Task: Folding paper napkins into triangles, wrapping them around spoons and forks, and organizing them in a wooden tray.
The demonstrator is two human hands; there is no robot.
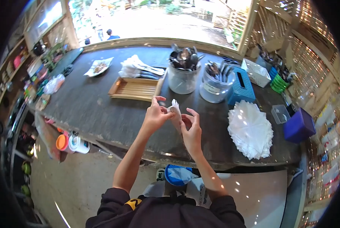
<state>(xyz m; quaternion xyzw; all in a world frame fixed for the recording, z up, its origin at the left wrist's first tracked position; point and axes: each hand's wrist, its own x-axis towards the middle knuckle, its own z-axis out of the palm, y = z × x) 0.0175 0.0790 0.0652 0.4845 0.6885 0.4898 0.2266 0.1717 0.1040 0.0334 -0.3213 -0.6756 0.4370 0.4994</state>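
Note:
Both my hands hold one rolled white paper napkin (174, 109) above the dark tabletop (107, 119). My left hand (155, 115) pinches its upper part between thumb and fingers. My right hand (191, 128) grips its lower right side. Whether cutlery lies inside the roll cannot be seen. Behind my hands are a wooden slatted tray (135, 87) and wrapped napkin bundles (131, 66) next to it. Two clear plastic tubs, one with spoons (182, 81) and one with more cutlery (215, 91), stand further back. A fanned stack of white napkins (250, 129) lies to the right.
A blue tissue box (241, 85), a white basket (255, 72), a purple container (299, 125) and a small clear box (280, 114) stand at the right. A paper-lined dish (98, 67) sits at the back left. Below the table edge is a blue bin (177, 175).

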